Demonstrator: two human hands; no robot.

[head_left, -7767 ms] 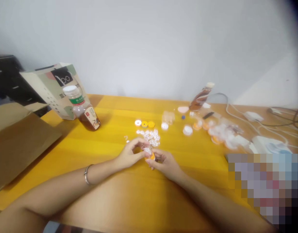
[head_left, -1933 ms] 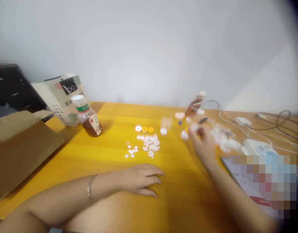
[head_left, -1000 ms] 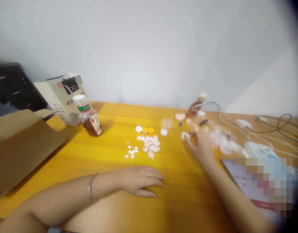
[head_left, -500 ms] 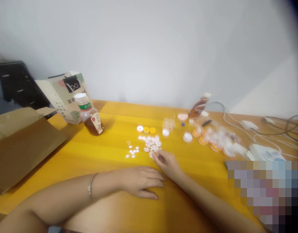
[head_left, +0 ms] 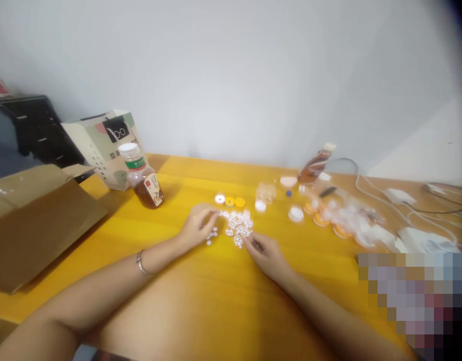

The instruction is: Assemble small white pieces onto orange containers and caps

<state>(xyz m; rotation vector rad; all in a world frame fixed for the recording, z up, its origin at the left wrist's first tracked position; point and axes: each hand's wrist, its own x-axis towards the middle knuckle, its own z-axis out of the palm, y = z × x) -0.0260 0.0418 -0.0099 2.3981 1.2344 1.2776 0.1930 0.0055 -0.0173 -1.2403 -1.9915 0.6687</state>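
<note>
A pile of small white plastic pieces [head_left: 237,224] lies on the yellow table [head_left: 201,281]. My left hand [head_left: 198,225] reaches to the pile's left edge, fingers curved and apart, over a few tiny white discs [head_left: 211,236]. A thin bracelet sits on that wrist. My right hand [head_left: 266,252] rests at the pile's near right edge, fingertips close together beside the pieces; whether they pinch one is too small to tell.
Behind the pile sit a white ring [head_left: 219,199] and two yellow rings [head_left: 234,202], white caps [head_left: 295,214], a clear cup [head_left: 268,191], orange caps under clear plastic [head_left: 343,220] and a tilted brown bottle [head_left: 315,163]. Left: a white-lidded bottle [head_left: 143,176], paper bag [head_left: 105,145], cardboard box [head_left: 35,220]. Cables lie at the right.
My right hand came back from the caps at the right to the pile. My left hand lifted off the table and reached forward to the pile's left side.
</note>
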